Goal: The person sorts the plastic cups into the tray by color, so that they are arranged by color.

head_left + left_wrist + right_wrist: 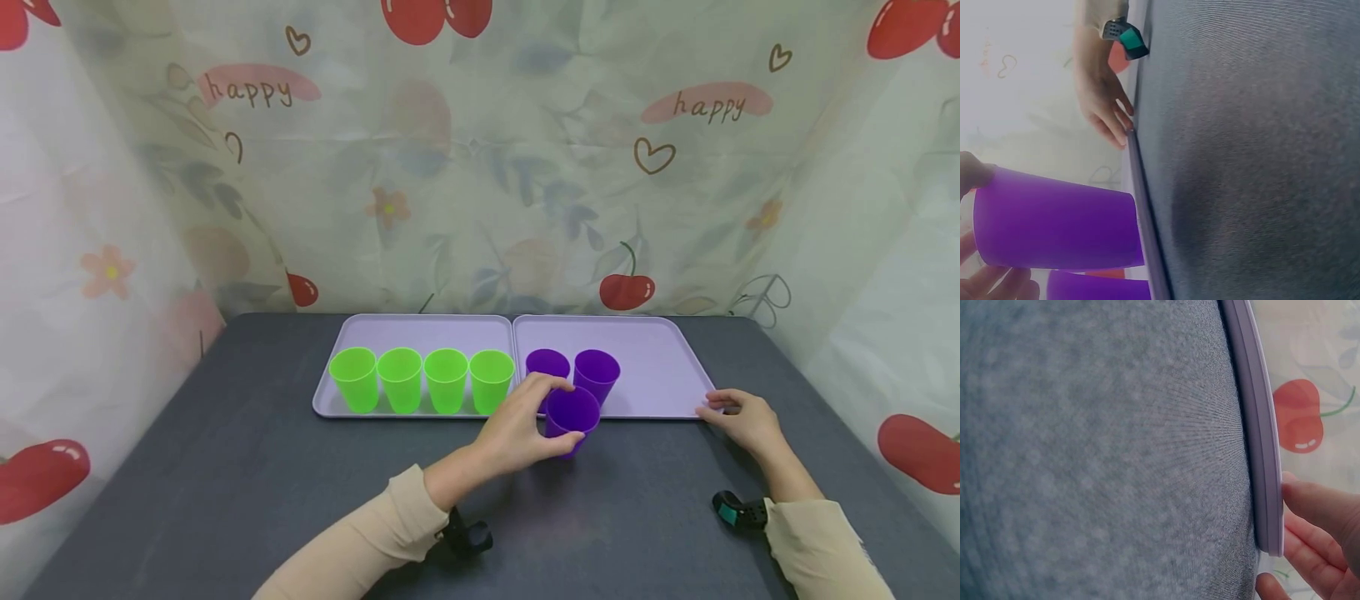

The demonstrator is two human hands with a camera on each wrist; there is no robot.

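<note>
My left hand (517, 423) grips a purple cup (572, 411) near its rim, thumb on the near side and fingers on the far side. Its mouth faces up, at the front edge of the right lilac tray (652, 367). Behind it stand two more purple cups (597, 375), one partly hidden by my fingers. My right hand (746, 423) touches the front right corner of that tray, its thumb and fingertips at the rim (1264, 437), fairly straight. In the left wrist view, the held cup (1054, 219) lies across the frame.
A left lilac tray (435, 331) adjoins the right one and holds several bright green cups (446, 382) in a row near its front edge. Both trays lie on a dark grey table (225, 483). A patterned curtain (480, 167) closes off the back and sides.
</note>
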